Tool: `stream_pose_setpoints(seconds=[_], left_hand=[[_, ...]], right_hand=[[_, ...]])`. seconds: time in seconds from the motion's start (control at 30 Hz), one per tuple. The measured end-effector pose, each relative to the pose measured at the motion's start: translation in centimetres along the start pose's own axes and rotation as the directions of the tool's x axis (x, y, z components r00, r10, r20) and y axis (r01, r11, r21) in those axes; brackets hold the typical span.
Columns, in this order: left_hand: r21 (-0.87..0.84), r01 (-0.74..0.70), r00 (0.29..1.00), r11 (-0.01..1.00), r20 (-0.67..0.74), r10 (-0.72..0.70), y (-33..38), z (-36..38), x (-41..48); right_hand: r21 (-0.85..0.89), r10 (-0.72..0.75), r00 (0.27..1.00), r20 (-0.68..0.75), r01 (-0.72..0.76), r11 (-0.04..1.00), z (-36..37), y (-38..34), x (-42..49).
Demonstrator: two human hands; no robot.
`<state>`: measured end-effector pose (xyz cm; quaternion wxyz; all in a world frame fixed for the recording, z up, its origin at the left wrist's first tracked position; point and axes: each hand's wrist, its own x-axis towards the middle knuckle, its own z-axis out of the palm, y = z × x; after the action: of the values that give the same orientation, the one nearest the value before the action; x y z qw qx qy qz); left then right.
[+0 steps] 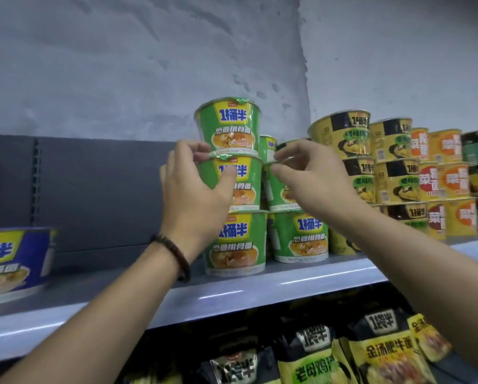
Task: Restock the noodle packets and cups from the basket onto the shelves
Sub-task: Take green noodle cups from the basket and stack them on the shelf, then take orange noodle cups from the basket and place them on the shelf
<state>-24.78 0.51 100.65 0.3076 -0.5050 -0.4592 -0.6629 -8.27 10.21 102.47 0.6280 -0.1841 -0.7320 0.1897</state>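
Three green noodle cups (229, 123) stacked centre frame; middle cup (247, 178) clasped by left hand (193, 189), likely steadying the column; rim of neighbour cup (275, 191) pinched by right hand (309, 173).

Left hand (193, 189) and right hand (309, 173) both bare; forearms (107, 314) behind them uncovered all the way back from the fingers to the frame edge. Left wrist, back of the fingers past the palm: one bracelet (174, 253), a single strand of small round beads, dark brown to near black, lying close round the wrist, part of it hidden on the far side. Fingers (284, 156) of the right hand blurred, nails not readable.
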Motion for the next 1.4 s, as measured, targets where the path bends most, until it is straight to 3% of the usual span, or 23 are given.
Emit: stream_pose_setpoints(seconds=[0.1, 0.23, 0.33, 0.4, 0.47, 0.53, 0.6, 0.73, 0.83, 1.0, 1.17, 1.27, 1.4], left_hand=[[-0.232, 0.048, 0.979, 0.971, 0.206, 0.001, 1.6, -0.7, -8.4], [-0.190, 0.273, 0.865, 0.943, 0.477, -0.154, 0.8, 1.3, -19.8], [-0.104, 0.503, 0.682, 0.858, 0.658, -0.320, -0.6, 3.9, -26.8], [-0.060, 0.607, 0.537, 0.793, 0.766, -0.353, -1.7, 5.5, -31.8], [0.017, 0.689, 0.390, 0.725, 0.834, -0.390, -2.8, 6.8, -37.9], [0.139, 0.756, 0.229, 0.640, 0.859, -0.458, -3.4, 8.1, -44.3], [0.276, 0.801, 0.011, 0.532, 0.880, -0.474, -3.8, 9.8, -51.0], [0.540, 0.706, -0.340, 0.459, 0.826, -0.450, -4.6, 11.7, -63.8], [0.703, 0.577, -0.546, 0.415, 0.710, -0.445, -5.4, 11.8, -71.7], [0.833, 0.452, -0.691, 0.318, 0.553, -0.466, -7.7, 10.6, -82.7], [0.940, 0.283, -0.808, 0.192, 0.341, -0.480, -9.2, 6.8, -94.1], [0.973, 0.178, -0.855, 0.149, 0.228, -0.465, -10.0, 4.4, -100.2], [0.989, 0.073, -0.879, 0.126, 0.123, -0.461, -11.5, 2.3, -107.6]], right_hand=[[0.122, 0.029, 0.999, 0.040, -0.033, 0.992, -1.1, 2.4, -6.5], [0.232, 0.188, 0.953, 0.238, -0.244, 0.942, -2.3, 7.2, -15.7], [0.127, 0.304, 0.896, 0.325, -0.360, 0.924, -3.2, 11.7, -21.6], [0.038, 0.405, 0.836, 0.369, -0.449, 0.893, -4.2, 15.2, -25.1], [-0.098, 0.529, 0.742, 0.412, -0.541, 0.835, -5.2, 19.0, -29.6], [-0.242, 0.695, 0.615, 0.373, -0.658, 0.713, -6.3, 23.0, -35.2], [-0.267, 0.821, 0.496, 0.282, -0.782, 0.564, -7.8, 27.0, -41.5], [-0.271, 0.968, 0.211, 0.138, -0.932, 0.241, -11.0, 33.6, -54.8], [-0.261, 0.999, -0.017, 0.041, -0.965, -0.005, -13.3, 36.8, -64.5], [-0.267, 0.963, -0.254, -0.086, -0.926, -0.268, -15.4, 39.9, -78.3], [-0.273, 0.881, -0.467, -0.070, -0.841, -0.467, -15.3, 41.9, -91.0], [-0.316, 0.831, -0.555, -0.039, -0.782, -0.537, -14.2, 43.6, -98.4], [-0.312, 0.792, -0.610, -0.034, -0.746, -0.588, -12.0, 46.5, -106.4]])
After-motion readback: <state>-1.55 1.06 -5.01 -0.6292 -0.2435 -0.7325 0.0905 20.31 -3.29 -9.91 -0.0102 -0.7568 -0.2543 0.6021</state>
